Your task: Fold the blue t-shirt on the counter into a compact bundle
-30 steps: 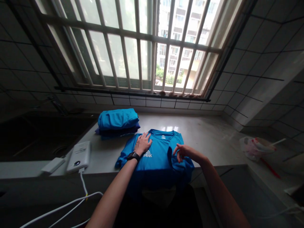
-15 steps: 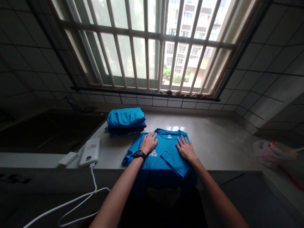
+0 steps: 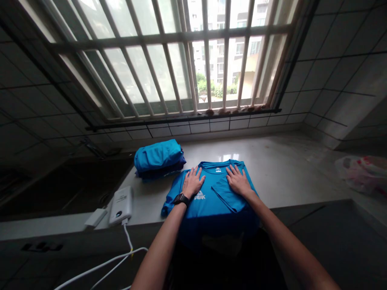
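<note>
A blue T-shirt with a white PEAK logo lies front up on the counter, its collar toward the window and its lower part hanging over the front edge. One sleeve is folded in across the chest on the right. My left hand, with a black watch at the wrist, rests flat on the shirt's left shoulder, fingers spread. On the right shoulder, at the folded sleeve, my right hand lies flat with fingers stretched out. Neither hand grips the cloth. Behind and left sits a stack of folded blue clothes.
Left of the shirt, a white power bank with a plugged-in white cable stands beside a small white block. A dark sink is further left. A plastic bag lies far right, and a barred window is behind.
The head view has tilted and shifted. My right hand has slid inward onto the folded sleeve, which now lies wider across the chest. My left hand stays on the left shoulder.
</note>
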`<state>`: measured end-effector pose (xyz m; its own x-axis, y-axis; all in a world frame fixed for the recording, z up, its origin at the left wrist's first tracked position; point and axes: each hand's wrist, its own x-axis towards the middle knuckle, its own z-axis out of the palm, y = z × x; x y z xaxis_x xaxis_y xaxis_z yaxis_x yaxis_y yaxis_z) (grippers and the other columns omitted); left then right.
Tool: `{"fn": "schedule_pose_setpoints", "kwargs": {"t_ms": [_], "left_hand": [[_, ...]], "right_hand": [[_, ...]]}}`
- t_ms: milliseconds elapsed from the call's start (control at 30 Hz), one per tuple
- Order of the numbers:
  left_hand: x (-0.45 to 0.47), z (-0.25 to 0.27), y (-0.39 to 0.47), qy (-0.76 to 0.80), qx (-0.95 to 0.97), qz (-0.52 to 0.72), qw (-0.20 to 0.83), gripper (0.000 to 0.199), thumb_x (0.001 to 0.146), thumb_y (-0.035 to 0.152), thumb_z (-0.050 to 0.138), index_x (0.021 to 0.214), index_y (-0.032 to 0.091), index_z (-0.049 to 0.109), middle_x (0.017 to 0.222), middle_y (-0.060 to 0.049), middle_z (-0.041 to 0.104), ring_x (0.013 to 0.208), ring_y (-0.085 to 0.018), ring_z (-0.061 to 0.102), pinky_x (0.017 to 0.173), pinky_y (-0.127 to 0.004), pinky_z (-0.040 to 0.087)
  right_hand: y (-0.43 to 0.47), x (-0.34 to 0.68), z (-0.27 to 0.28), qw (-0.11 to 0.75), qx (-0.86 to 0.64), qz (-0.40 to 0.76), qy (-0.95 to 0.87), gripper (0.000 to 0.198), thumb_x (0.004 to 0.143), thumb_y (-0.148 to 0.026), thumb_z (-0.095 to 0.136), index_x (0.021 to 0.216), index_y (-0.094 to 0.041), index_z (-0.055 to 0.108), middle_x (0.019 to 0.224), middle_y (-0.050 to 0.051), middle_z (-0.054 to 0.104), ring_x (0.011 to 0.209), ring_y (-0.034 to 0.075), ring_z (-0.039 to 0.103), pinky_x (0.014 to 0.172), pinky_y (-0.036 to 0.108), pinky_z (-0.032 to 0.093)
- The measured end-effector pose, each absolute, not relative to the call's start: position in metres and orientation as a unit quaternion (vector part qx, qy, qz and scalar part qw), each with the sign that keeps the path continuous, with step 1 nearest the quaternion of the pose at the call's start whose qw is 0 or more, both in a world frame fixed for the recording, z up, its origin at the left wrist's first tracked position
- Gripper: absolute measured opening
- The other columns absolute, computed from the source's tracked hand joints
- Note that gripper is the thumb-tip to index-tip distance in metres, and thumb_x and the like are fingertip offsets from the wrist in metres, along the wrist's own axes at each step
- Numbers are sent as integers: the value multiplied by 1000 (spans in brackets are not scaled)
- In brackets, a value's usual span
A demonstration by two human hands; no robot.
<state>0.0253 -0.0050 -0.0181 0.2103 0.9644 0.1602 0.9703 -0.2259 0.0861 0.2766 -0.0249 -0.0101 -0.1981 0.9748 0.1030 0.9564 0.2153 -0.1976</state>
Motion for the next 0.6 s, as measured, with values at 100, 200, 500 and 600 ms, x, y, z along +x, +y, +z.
{"fn": "schedule_pose_setpoints", "kwargs": {"t_ms": [100,200,500,600], "left_hand": [[29,-12,-7,-626,-775,-86,16,57,103,42,35,154,19,46,162,-12,41,151,-30,34,120,-46,31],[33,5,-12,-619,-775,-119,45,53,103,37,35,150,17,49,160,-14,44,148,-29,40,119,-44,32],[-43,27,-79,-820,-564,-91,36,45,93,43,55,120,10,66,119,-24,69,113,-38,65,91,-45,51],[-68,24,-92,-817,-569,-93,-18,35,89,44,60,104,14,71,112,-21,71,109,-36,67,88,-40,51]], "right_hand": [[-25,276,-8,106,-628,49,-770,57,104,-33,30,159,-20,38,168,8,27,156,33,21,124,62,16],[-25,275,-6,110,-629,55,-768,57,103,-32,29,158,-18,39,168,9,27,156,33,21,124,62,15],[-24,273,-7,114,-634,65,-763,57,103,-32,30,158,-18,39,168,9,28,156,32,20,124,61,16],[-24,273,-6,116,-634,68,-761,57,103,-32,31,158,-18,39,168,9,27,156,32,20,124,61,16]]}}
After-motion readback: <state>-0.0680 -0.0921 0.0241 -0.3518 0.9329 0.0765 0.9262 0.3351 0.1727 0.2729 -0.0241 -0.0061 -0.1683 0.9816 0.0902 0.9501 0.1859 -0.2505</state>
